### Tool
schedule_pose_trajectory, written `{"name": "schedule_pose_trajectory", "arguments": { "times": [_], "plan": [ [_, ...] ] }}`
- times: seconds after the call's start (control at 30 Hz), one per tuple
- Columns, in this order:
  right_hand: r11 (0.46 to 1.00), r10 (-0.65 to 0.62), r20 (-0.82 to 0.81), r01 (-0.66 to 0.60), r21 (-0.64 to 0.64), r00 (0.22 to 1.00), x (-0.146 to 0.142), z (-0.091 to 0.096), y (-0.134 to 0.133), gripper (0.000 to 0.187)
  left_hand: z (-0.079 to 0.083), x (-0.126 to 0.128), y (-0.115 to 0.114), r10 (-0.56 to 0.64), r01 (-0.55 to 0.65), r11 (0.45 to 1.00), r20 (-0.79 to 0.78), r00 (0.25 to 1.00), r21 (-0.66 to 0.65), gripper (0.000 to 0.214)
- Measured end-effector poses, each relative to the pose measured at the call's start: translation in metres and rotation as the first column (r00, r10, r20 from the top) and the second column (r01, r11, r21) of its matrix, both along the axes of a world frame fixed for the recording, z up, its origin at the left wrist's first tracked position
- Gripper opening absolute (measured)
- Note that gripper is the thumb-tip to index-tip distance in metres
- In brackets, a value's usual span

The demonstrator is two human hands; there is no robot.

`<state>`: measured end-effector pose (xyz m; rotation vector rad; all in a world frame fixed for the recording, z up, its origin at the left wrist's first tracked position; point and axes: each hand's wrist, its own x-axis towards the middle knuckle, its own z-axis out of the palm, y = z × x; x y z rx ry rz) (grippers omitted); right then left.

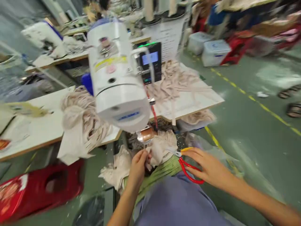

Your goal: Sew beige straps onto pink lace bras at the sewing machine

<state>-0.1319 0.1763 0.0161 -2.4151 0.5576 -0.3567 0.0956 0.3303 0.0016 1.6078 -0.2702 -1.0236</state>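
Observation:
My left hand [138, 164] pinches a piece of beige fabric [156, 152] in front of the sewing machine [122, 94]. In my right hand [205, 164] are scissors [191, 175] with red handles, my fingers through and around the loops. Their metal blades point left toward the fabric; contact between the two cannot be made out. More beige cloth hangs around the machine's lower end and lies over green cloth [164, 171] on my lap. Fingertips of my left hand are partly hidden by the fabric.
Beige strips [174, 81] lie heaped on the right of the white table [202, 100], and a fabric bundle [84, 116] sits on its left. A red stool [42, 188] stands at lower left. Lidded plastic boxes [215, 53] are on the floor at the back right.

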Motion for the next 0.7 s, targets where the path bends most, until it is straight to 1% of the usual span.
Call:
{"name": "schedule_pose_trajectory", "arguments": {
  "times": [0.07, 0.1, 0.13, 0.2, 0.33, 0.47, 0.53, 0.6, 0.7],
  "plan": [
    [0.997, 0.060, 0.006, -0.060, -0.042, 0.998, 0.001, -0.025, 0.010, 0.031, -0.005, 0.000, 0.003, 0.016, -0.016, 1.000, -0.014, 1.000, -0.005, 0.046],
    [0.995, 0.083, 0.006, -0.083, -0.056, 0.997, 0.003, -0.034, 0.014, 0.031, -0.007, 0.000, 0.001, 0.010, -0.010, 1.000, -0.020, 1.000, -0.017, 0.047],
    [0.993, 0.100, 0.004, -0.100, -0.065, 0.995, 0.005, -0.041, 0.017, 0.032, -0.008, -0.001, -0.002, 0.000, -0.001, 0.999, -0.026, 1.000, -0.033, 0.048],
    [0.990, 0.117, 0.004, -0.116, -0.084, 0.993, 0.013, -0.046, 0.020, 0.031, -0.008, -0.003, -0.007, -0.021, 0.018, 0.998, -0.034, 0.999, -0.064, 0.047],
    [0.983, 0.151, 0.015, -0.148, -0.108, 0.988, 0.033, -0.045, 0.016, 0.030, -0.005, -0.003, -0.007, -0.054, 0.051, 0.996, -0.036, 0.998, -0.069, 0.046],
    [0.972, 0.227, 0.000, -0.226, -0.066, 0.974, 0.047, -0.036, 0.012, 0.031, -0.008, -0.001, -0.005, -0.072, 0.070, 0.996, -0.035, 0.997, -0.048, 0.040],
    [0.968, 0.252, -0.015, -0.252, -0.010, 0.968, 0.049, -0.029, 0.010, 0.031, -0.010, 0.001, -0.005, -0.080, 0.078, 0.996, -0.047, 0.996, -0.041, 0.035],
    [0.965, 0.254, -0.035, -0.251, 0.077, 0.967, 0.048, -0.024, 0.006, 0.030, -0.010, 0.002, -0.004, -0.087, 0.085, 0.995, -0.071, 0.994, -0.043, 0.031],
    [0.966, 0.184, -0.056, -0.170, 0.194, 0.981, 0.041, -0.021, 0.004, 0.030, -0.009, 0.004, -0.003, -0.082, 0.074, 0.995, -0.116, 0.990, -0.067, 0.030]
  ]
}}
